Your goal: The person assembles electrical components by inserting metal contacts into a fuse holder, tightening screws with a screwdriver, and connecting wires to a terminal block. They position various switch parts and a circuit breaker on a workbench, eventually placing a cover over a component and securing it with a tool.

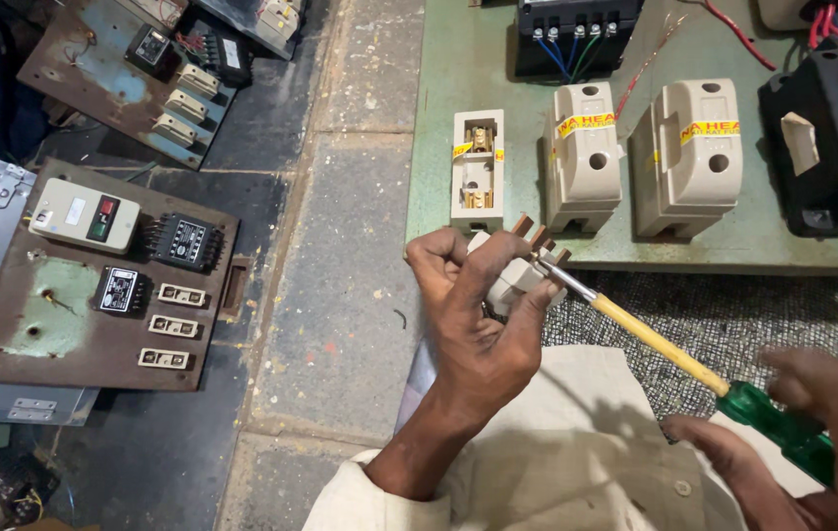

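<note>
My left hand (483,320) grips a cream porcelain fuse carrier (515,275) with copper blades sticking up at its top. My right hand (812,433) holds a screwdriver (664,349) by its green handle; the yellow shaft runs up-left and the metal tip touches the carrier between the blades. Both hands hover just in front of a green board (438,147). On that board an open fuse base (478,169) with brass contacts sits directly above my left hand.
Two closed cream fuse units (584,157) (689,157) stand on the green board, with a black terminal block (571,34) behind and a black switch box (837,138) at right. A rusty panel (104,280) with a starter and fuses lies on the floor at left.
</note>
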